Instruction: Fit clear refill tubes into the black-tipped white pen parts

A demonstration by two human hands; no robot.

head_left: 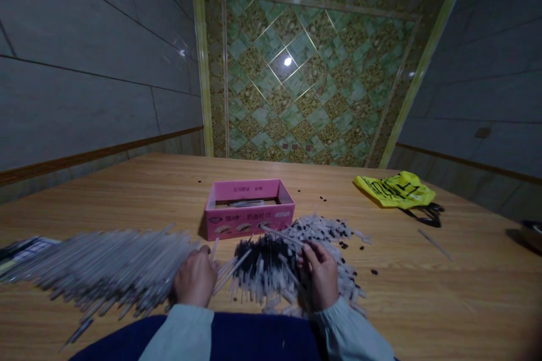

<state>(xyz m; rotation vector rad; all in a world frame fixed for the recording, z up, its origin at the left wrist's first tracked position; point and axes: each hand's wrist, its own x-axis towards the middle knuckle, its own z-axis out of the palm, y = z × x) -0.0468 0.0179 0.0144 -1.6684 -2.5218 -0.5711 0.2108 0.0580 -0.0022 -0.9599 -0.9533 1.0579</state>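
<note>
My right hand [320, 275] pinches a thin clear tube [283, 234] that slants up and left, its far end with a dark tip near the pink box [249, 222]. My left hand [195, 277] is closed at the right edge of a wide heap of thin clear tubes [114, 265]. A short length of tube [215, 248] shows at its fingertips, partly hidden by the fingers. Between my hands lies a pile of black-tipped pieces [260, 262], with a few loose tubes [232, 272] at its left. Small whitish and black pieces [319, 228] spread behind and around my right hand.
Inside the pink box lie a few thin tubes [246, 203]. A yellow bag [396, 190] with black straps rests at the back right of the wooden table [478, 287]. One single tube [436, 245] lies to the right. A dark object [531, 231] stands at the right edge.
</note>
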